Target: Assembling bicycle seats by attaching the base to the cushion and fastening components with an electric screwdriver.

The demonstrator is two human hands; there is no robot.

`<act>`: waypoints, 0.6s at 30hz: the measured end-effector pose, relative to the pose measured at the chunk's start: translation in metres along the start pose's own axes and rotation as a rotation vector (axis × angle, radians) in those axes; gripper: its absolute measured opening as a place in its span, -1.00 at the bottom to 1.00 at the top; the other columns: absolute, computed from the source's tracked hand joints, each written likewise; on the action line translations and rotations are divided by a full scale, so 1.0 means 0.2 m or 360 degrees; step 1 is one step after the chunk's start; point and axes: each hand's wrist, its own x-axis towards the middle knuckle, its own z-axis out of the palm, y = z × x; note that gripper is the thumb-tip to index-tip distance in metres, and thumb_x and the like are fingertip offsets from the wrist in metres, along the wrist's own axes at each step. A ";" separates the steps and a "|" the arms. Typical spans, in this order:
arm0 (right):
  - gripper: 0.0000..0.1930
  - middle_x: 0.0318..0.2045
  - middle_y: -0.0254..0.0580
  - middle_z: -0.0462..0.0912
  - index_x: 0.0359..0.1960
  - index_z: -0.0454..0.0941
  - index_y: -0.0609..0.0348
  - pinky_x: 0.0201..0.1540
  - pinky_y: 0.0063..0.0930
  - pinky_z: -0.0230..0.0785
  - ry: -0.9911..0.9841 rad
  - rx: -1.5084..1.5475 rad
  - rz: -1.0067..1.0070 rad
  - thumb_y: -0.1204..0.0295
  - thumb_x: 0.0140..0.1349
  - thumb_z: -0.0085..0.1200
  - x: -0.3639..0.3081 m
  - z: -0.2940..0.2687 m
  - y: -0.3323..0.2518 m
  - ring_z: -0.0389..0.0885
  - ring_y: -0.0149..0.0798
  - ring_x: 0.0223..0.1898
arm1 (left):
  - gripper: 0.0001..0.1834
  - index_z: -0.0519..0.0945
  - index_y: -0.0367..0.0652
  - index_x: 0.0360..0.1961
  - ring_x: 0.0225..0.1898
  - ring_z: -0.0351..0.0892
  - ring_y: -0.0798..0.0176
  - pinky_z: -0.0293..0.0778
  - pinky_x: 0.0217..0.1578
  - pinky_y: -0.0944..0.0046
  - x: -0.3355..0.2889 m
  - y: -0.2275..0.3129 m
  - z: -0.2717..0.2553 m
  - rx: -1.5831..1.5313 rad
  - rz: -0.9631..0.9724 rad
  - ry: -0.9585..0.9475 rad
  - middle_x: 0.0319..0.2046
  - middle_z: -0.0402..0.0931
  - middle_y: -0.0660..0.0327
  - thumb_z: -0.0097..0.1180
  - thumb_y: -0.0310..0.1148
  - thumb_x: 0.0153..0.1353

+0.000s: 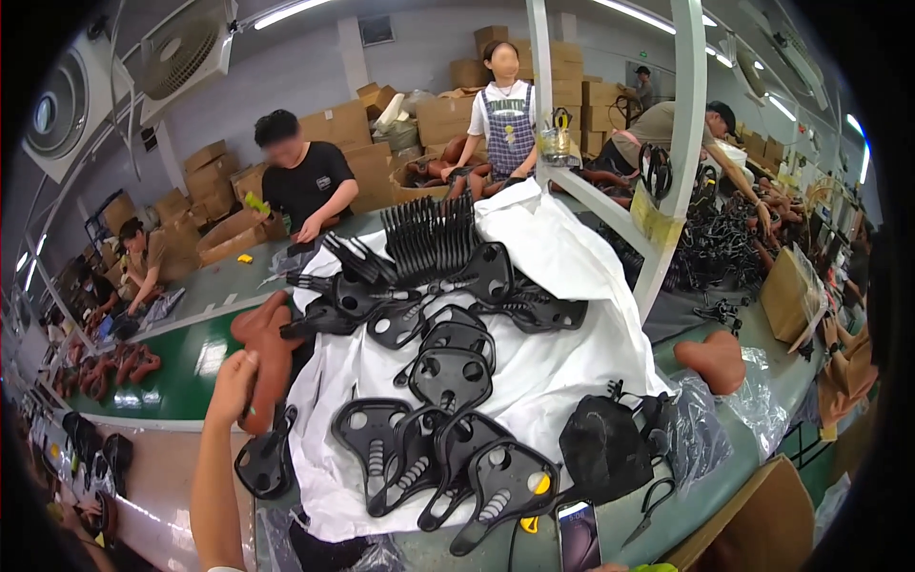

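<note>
My left hand (232,386) is closed round the edge of a reddish-brown moulded, saddle-shaped piece (272,357), held upright at the left of the white cloth (324,458). Just below it lies a single black plastic shell (264,464). Several more black shells with round holes and ribbed grey strips overlap on the cloth, such as the front one (503,488). A row of thin black shells (429,236) stands packed at the back. At the bottom edge, beside a phone (579,537), only a sliver of what may be my right hand (608,568) shows; its fingers are hidden.
Right of the cloth lie a black pouch (605,443), scissors (651,510), clear plastic bags (701,439) and another brown piece (713,362). A white metal post (679,162) rises behind. A green conveyor (195,367) runs at left. Several people work beyond, near cardboard boxes (334,129).
</note>
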 end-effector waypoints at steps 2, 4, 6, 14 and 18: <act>-0.42 -0.34 -0.26 0.56 0.32 0.29 0.03 -0.30 -0.24 0.49 -0.0008 0.0013 0.0025 0.48 0.36 0.34 -0.03 -0.04 0.03 0.49 -0.27 -0.43 | -0.63 0.50 -0.19 -0.44 -0.47 0.37 0.50 0.32 -0.47 0.28 -0.37 0.26 0.09 0.0647 0.0046 -0.0337 -0.52 0.43 0.41 0.10 -0.25 0.57; -0.42 -0.38 -0.28 0.57 0.32 0.30 0.01 -0.34 -0.26 0.47 0.0954 0.1571 0.0494 0.47 0.36 0.34 -0.12 -0.09 0.07 0.49 -0.26 -0.45 | -0.57 0.42 -0.20 -0.51 -0.49 0.22 0.53 0.24 -0.52 0.29 -0.68 0.47 0.17 0.0941 0.0396 -0.0482 -0.60 0.29 0.45 0.15 -0.27 0.55; -0.41 -0.46 -0.29 0.57 0.32 0.29 -0.03 -0.39 -0.27 0.45 0.0894 0.1060 0.0519 0.45 0.36 0.36 -0.09 -0.07 -0.01 0.49 -0.24 -0.50 | -0.53 0.39 -0.23 -0.55 -0.47 0.17 0.54 0.19 -0.53 0.32 -0.95 0.59 0.21 0.0645 0.0214 -0.0747 -0.61 0.25 0.45 0.17 -0.26 0.54; -0.46 -0.49 -0.20 0.56 0.24 0.28 -0.04 -0.45 -0.24 0.46 -0.0121 0.0063 -0.0291 0.44 0.37 0.36 -0.12 -0.05 -0.22 0.52 -0.19 -0.54 | -0.47 0.39 -0.12 -0.63 -0.56 0.36 0.56 0.29 -0.54 0.37 -1.62 0.51 0.30 -0.0119 -0.0548 -0.1277 -0.63 0.40 0.44 0.04 -0.24 0.61; -0.41 -0.49 -0.20 0.57 0.30 0.27 -0.09 -0.39 -0.19 0.48 -0.0030 0.0072 -0.0342 0.44 0.37 0.36 -0.14 -0.09 -0.25 0.53 -0.15 -0.53 | -0.44 0.44 -0.15 -0.71 -0.69 0.36 0.43 0.19 -0.66 0.31 -2.05 0.46 0.37 -0.0259 -0.0547 -0.0558 -0.71 0.45 0.30 0.14 -0.14 0.46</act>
